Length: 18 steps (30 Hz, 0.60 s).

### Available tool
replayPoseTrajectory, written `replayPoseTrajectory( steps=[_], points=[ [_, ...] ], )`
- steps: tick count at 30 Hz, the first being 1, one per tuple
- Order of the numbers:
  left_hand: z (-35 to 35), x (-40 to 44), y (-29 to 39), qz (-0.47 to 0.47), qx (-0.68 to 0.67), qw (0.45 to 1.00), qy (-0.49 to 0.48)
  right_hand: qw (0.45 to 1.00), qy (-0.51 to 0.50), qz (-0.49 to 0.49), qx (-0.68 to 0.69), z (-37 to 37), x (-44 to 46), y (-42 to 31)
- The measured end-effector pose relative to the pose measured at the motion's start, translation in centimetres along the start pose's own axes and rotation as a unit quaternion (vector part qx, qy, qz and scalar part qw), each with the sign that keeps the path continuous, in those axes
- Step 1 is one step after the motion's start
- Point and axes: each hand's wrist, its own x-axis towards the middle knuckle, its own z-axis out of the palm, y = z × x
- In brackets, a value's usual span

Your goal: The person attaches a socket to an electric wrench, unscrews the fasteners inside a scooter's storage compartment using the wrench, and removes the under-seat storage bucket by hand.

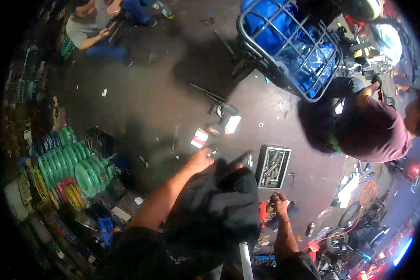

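Note:
My left hand [200,161] is beside my knee, fingers pinched together. A tiny pale object shows at its fingertips, too small to name. My right hand [279,205] is closed just below the metal tray [289,163]. Something small and dark is at its fingers, but I cannot make it out. Inside the tray lie several metal tools or sockets [274,165]. A red-and-white card or packet [199,137] lies on the floor past my left hand. Beyond it are a cordless drill [228,111] with a long bit and a white box [232,124].
A wheeled vehicle with a wire basket [266,21] holding blue bags stands ahead. One person [375,128] crouches right; another [91,25] sits far left. Green coils [65,161] are stacked at left. A wrench [175,137] lies on the floor. An orange cable [367,191] lies right.

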Motion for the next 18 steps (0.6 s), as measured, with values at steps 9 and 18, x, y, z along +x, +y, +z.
replayPoseTrajectory(
  steps=[9, 18],
  points=[
    [11.0, 26.9, -11.4, 0.051, 0.010, 0.993, 0.106, 0.967, 0.152, 0.139, 0.151, 0.7, 9.3, 14.0],
    [16.1, 42.4, -12.7, -0.039, 0.196, 0.967, 0.158, 0.969, 0.234, 0.020, 0.082, -5.7, 20.7, 21.9]
  ],
)
